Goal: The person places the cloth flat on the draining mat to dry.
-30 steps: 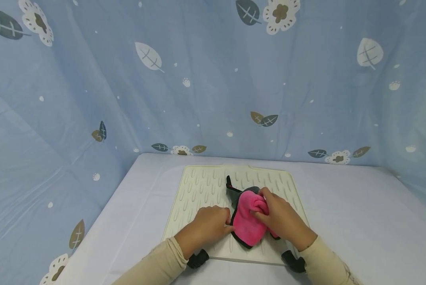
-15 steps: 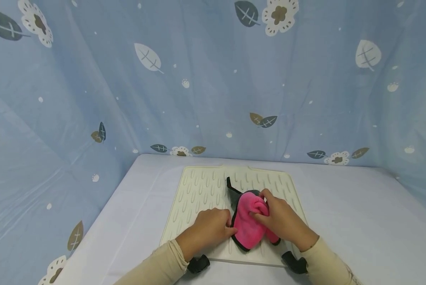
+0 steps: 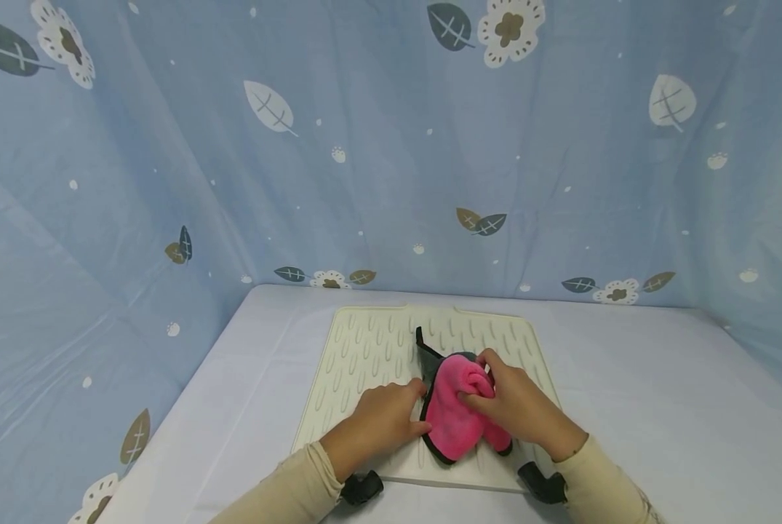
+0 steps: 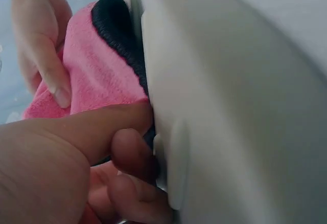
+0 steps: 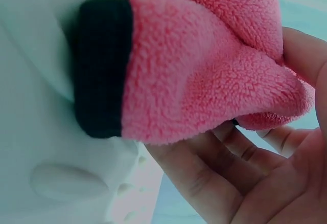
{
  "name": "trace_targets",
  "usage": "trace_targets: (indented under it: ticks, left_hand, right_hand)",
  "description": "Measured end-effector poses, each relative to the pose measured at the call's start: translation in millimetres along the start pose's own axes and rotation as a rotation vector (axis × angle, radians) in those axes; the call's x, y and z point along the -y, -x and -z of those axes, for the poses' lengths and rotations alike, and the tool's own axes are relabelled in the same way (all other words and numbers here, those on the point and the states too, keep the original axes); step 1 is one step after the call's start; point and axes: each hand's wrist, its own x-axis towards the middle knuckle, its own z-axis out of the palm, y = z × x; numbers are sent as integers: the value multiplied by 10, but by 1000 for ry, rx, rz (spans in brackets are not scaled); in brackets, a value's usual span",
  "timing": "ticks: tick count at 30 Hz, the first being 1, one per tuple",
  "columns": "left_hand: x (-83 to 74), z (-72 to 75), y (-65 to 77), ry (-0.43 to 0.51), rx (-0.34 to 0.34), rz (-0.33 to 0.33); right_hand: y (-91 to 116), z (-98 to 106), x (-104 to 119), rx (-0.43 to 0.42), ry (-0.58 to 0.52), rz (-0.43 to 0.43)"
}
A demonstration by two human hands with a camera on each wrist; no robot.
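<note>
A plush cleaning cloth [image 3: 455, 415], pink on one side and grey on the other with black edging, lies bunched on a cream drying mat [image 3: 358, 342] with raised oval ridges. My right hand [image 3: 518, 400] grips the bunched upper right part, thumb in front and fingers behind, as the right wrist view also shows. At the cloth's left edge is my left hand [image 3: 384, 418]. Its thumb [image 4: 112, 121] lies over the pink side, with curled fingers below it, close against the mat. A pointed grey corner of the cloth sticks up toward the back.
White fabric covers the table [image 3: 639, 378] around the mat. A blue patterned curtain [image 3: 391, 145] hangs behind and at the sides. Black curved wrist pieces [image 3: 541, 482] show beside both wrists, near the mat's front edge.
My left forefinger has spread away from the thumb along the cloth's left edge. The cloth's lower corners have shifted slightly toward me. My right hand keeps its grip nearly unmoved.
</note>
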Motion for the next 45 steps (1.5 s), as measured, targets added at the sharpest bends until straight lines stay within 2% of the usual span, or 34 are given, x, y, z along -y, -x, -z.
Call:
trace_targets:
  ticks: [5, 10, 22, 28, 34, 39, 45]
  left_hand:
    - [6, -10, 3, 83, 10, -25]
    - [24, 39, 9, 112, 2, -22]
    - [140, 430, 58, 219, -30, 11]
    - [218, 581, 66, 223, -65, 28]
    - [293, 704, 62, 217, -110, 91]
    - [325, 786, 76, 216, -162, 114]
    - [368, 843, 78, 304, -190, 114]
  right_hand:
    - [-1, 14, -29, 1, -29, 4]
    - [-3, 52, -34, 15, -38, -14]
    - [22, 205, -15, 46, 4, 42]
    - [41, 263, -22, 40, 8, 57]
    - [37, 296, -48, 21, 33, 78]
    - [35, 323, -63, 18, 43, 120]
    - [58, 361, -56, 43, 62, 134]
